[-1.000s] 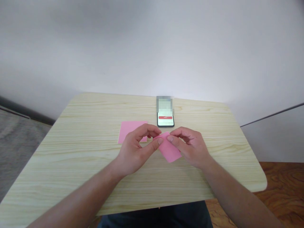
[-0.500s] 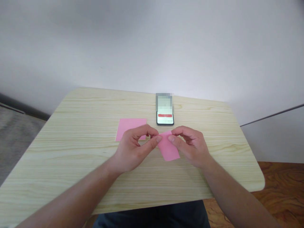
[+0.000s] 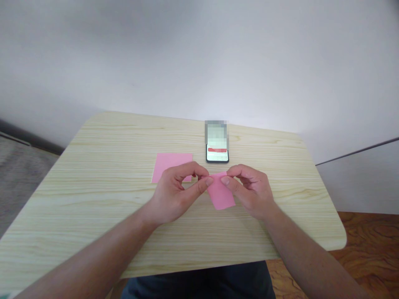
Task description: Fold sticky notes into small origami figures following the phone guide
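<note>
Both my hands meet over the middle of a light wooden table (image 3: 93, 199), pinching a small folded pink paper (image 3: 222, 196) between them. My left hand (image 3: 174, 195) grips its upper left corner with thumb and fingers closed. My right hand (image 3: 249, 191) pinches the top edge from the right. The paper hangs tilted just above the tabletop. A second pink sheet (image 3: 170, 164) lies flat on the table behind my left hand, partly hidden by my fingers.
A phone (image 3: 217, 145) lies face up at the far middle of the table, its screen lit. A pale wall rises behind the table. Wooden floor (image 3: 370, 245) shows at the right, grey floor at the left.
The hands and the folded paper have stayed almost still, shifting slightly closer together. The view has tipped a little, so the table appears lower and wider.
</note>
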